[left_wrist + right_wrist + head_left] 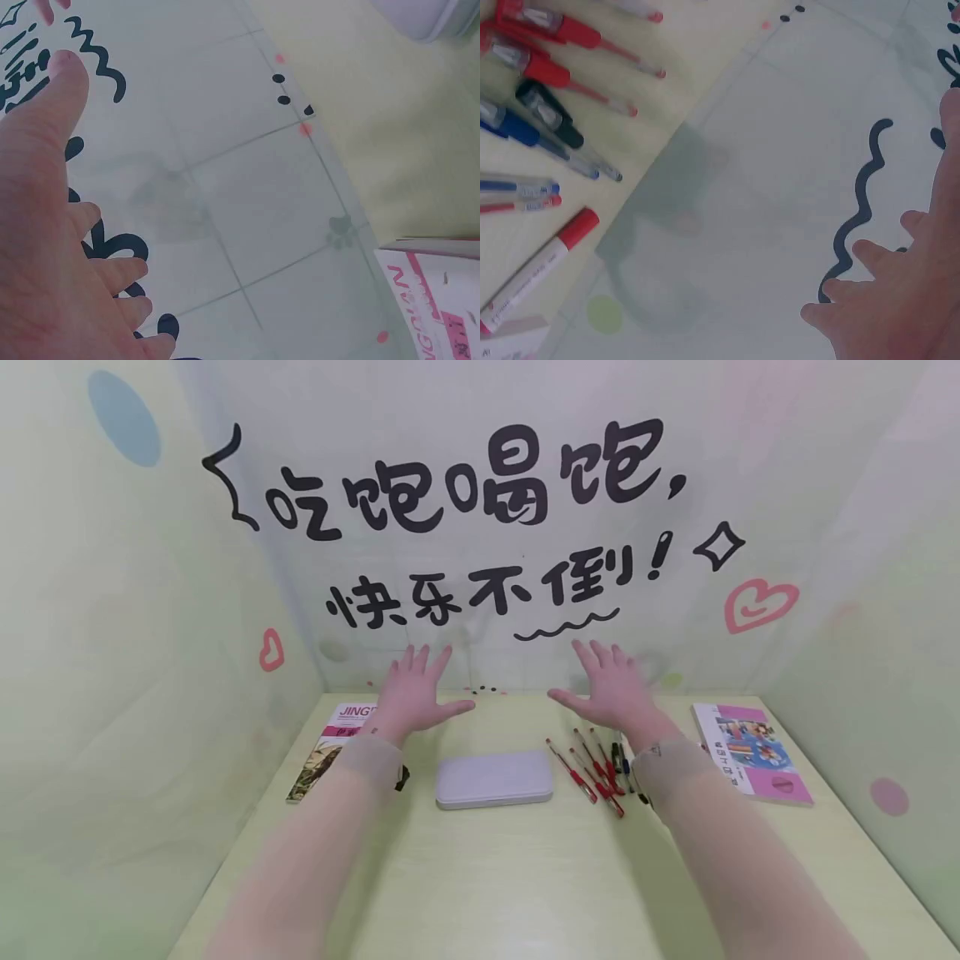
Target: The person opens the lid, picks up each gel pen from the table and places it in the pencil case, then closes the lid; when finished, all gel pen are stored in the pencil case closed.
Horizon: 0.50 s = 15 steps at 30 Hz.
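Note:
Both hands are held out above the table with fingers spread, and neither holds anything. In the head view my left hand (414,693) hovers near a magazine (327,753) at the left, partly covered by that arm. My right hand (611,689) is raised above a group of pens (592,772), several with red caps. Between the arms lies a closed lavender pencil case (495,778). The right wrist view shows a red-capped pen (562,30), a blue-capped pen (525,133), a black-capped pen (555,116) and a white marker with a red cap (540,270).
A pink-and-white book (757,756) lies at the table's right side. White printed wall sheets (480,552) with black lettering enclose the back and both sides of the pale table (495,877). Each wrist wears a band; the right arm hides part of the pens.

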Available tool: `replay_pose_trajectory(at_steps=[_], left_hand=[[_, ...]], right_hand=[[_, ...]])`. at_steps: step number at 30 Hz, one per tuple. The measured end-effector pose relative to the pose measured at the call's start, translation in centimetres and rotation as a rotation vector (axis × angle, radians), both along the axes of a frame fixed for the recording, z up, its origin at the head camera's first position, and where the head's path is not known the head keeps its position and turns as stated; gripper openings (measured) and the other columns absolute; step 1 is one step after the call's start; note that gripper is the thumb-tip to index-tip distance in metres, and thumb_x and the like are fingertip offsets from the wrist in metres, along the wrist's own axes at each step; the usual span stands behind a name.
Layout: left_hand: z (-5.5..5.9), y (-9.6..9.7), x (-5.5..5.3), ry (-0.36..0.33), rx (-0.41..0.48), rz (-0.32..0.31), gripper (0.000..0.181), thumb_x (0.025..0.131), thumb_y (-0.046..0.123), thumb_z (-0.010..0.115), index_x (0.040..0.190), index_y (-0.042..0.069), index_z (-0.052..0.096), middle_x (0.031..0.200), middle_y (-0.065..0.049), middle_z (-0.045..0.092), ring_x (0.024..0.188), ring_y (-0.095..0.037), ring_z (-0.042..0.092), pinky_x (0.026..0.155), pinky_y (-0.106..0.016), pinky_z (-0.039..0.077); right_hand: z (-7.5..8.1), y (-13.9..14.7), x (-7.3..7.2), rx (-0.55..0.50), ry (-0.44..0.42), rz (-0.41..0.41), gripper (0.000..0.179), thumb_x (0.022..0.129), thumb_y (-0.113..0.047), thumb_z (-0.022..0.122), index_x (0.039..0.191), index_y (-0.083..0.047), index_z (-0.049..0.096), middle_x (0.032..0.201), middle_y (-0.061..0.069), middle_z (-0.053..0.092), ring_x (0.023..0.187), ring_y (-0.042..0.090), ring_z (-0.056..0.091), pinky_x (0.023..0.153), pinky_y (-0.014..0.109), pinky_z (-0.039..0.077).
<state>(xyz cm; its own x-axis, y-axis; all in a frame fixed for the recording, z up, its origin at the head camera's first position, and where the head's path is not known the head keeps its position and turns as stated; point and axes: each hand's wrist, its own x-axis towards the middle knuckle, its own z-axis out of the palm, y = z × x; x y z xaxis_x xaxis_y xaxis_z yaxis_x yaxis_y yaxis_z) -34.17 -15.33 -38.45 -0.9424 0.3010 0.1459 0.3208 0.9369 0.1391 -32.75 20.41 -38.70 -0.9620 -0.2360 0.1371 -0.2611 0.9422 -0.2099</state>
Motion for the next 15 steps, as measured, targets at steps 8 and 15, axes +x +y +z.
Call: replay_pose_trajectory(at_steps=[8,15], left_hand=[[-4.3,0.6,2.9,-0.087,0.127,-0.015,0.116,0.092,0.083,0.068,0.179,0.026,0.016,0.185,-0.018,0.019,0.171,-0.048,0.016,0.138,-0.069,0.022],[-7.6,0.8,5.4,-0.189,0.224,-0.013,0.119,0.087,0.081,0.076,0.177,0.024,0.023,0.181,-0.018,0.032,0.166,-0.042,0.035,0.135,-0.064,0.034]], right_hand=[[-4.9,-2.4,3.8,-0.141,-0.064,0.153,0.094,0.1,-0.07,0.068,0.172,-0.017,0.038,0.179,0.02,0.034,0.166,0.052,0.027,0.131,0.076,0.031],[-9.6,-3.7,5.9,-0.15,-0.093,0.292,0.081,0.099,-0.061,0.075,0.163,-0.017,0.053,0.172,0.021,0.045,0.157,0.047,0.046,0.129,0.069,0.041]])
